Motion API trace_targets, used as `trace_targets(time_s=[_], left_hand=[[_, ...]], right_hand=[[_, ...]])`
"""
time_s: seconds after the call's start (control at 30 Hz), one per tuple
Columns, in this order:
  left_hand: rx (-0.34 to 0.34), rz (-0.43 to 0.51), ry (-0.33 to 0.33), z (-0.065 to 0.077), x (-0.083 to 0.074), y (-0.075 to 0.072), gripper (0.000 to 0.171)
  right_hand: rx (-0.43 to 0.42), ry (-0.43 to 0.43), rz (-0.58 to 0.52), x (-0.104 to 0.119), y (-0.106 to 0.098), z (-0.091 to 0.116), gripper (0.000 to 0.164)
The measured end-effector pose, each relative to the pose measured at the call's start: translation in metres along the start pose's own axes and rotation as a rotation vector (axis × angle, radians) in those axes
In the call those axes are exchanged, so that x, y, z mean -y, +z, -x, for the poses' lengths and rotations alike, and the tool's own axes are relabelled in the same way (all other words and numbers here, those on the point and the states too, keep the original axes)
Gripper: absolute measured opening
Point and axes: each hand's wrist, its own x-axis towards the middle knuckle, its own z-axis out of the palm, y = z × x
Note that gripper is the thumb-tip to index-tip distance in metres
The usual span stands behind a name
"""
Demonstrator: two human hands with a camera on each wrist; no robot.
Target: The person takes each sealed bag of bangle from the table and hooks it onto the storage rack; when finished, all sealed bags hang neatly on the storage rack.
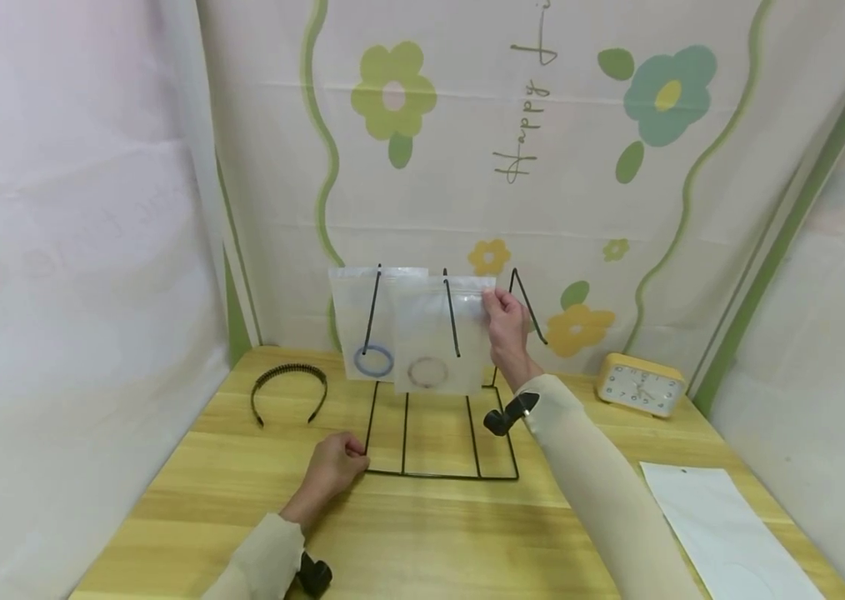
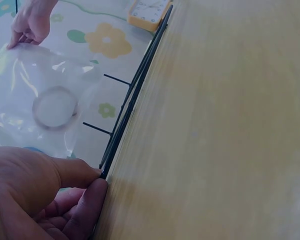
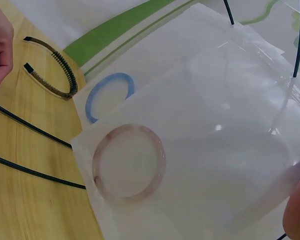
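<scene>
My right hand [image 1: 508, 329] pinches the upper right corner of a clear zip bag [image 1: 437, 333], which has a pale pinkish bangle [image 3: 130, 162] at its bottom. The bag hangs at the middle prong of a black wire display rack [image 1: 441, 477]. Beside and partly behind it, a second clear bag [image 1: 351, 312] with a blue bangle [image 1: 373, 361] hangs at the left prong. Down at the rack's front left corner, my left hand [image 1: 336, 462] holds the base wire between thumb and finger, as the left wrist view [image 2: 65, 172] also shows.
A dark toothed headband [image 1: 289, 369] lies left of the rack on the wooden table [image 1: 190, 483]. To the right stand a yellow alarm clock [image 1: 640, 385] and, nearer, a white sheet [image 1: 722, 525]. A flowered curtain [image 1: 467, 200] hangs behind; the rack's right prong [image 1: 529, 307] bears nothing.
</scene>
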Motion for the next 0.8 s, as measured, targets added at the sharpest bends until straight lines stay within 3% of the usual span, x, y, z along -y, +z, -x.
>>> trace_targets(time_s=[0.47,0.8], left_hand=[[0.006,-0.006,0.019,-0.002,0.002,0.0,0.01],[0.0,-0.011,0.021,-0.001,0.002,-0.001,0.01]], right_hand=[[-0.033,0.013,-0.085,-0.003,0.006,-0.01,0.034],[-0.023,-0.003,-0.059,-0.002,0.007,-0.011,0.033]])
